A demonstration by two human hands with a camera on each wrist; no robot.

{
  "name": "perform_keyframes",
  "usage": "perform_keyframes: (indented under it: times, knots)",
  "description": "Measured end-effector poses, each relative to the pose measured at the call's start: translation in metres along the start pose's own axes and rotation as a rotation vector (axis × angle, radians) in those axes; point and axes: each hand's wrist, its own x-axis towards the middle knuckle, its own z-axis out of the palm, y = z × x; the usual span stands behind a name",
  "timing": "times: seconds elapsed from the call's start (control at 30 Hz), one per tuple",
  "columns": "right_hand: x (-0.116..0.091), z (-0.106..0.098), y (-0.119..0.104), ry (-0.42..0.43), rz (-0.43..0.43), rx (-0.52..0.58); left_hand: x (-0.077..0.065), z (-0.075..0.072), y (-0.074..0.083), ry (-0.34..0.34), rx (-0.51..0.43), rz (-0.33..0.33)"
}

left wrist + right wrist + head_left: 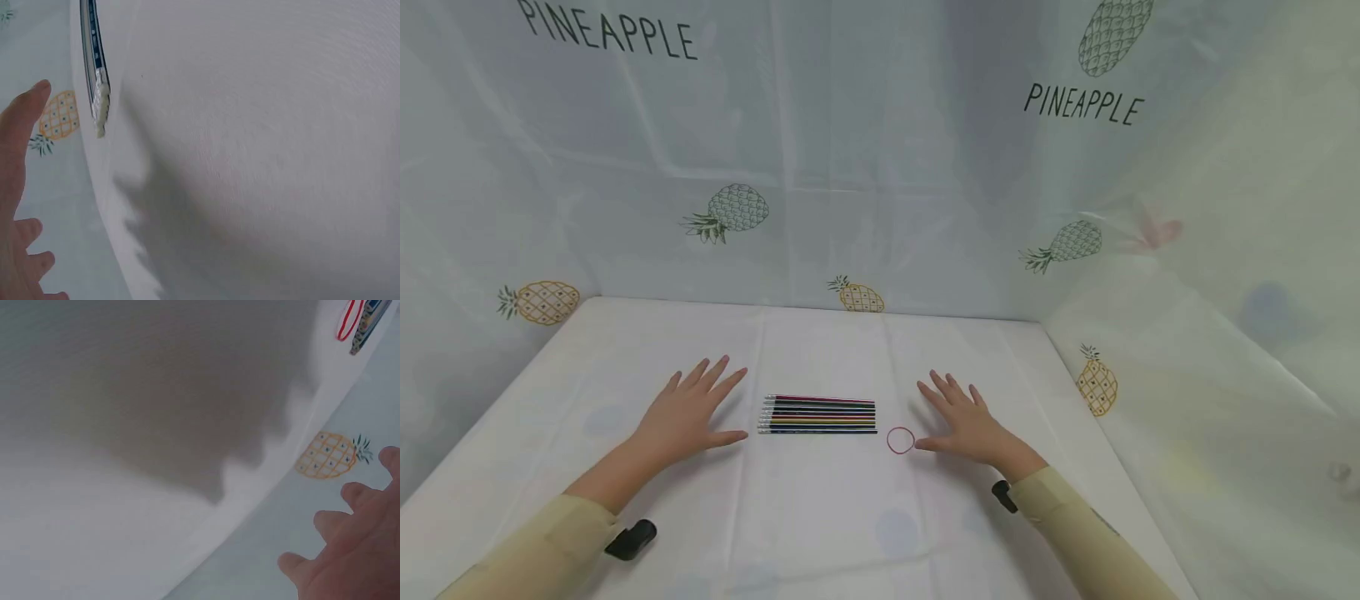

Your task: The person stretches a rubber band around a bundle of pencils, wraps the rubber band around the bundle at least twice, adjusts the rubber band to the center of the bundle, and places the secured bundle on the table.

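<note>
Left hand [681,417], right hand [966,427] hovering empty, fingers spread; pencils [820,416] lying parallel, presumably for compactness; red loop [888,441] lying alongside.

- A screened-off spot; whether home, lab or workshop cannot be told.
- Sheets [880,125] with pineapple prints [739,207] hang behind and beside a white-topped table [820,508].

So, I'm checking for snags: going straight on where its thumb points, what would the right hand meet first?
Likely the thin, round red loop, though the height of the right hand is unclear.
</note>
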Motion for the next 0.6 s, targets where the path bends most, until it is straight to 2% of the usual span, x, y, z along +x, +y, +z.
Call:
perform_keyframes:
  times: [0.13,0.37,0.6]
  knots:
    - [0.01,0.0,-0.011,-0.05,0.005,0.099,0.008,0.005,0.008,-0.029,-0.139,-0.033]
    - [0.028,0.009,-0.029,-0.099,-0.004,0.212,0.018,0.013,0.03,-0.071,-0.538,-0.174]
    - [0.036,0.016,-0.044,-0.146,0.021,0.389,0.023,0.019,0.044,-0.078,-0.723,-0.245]
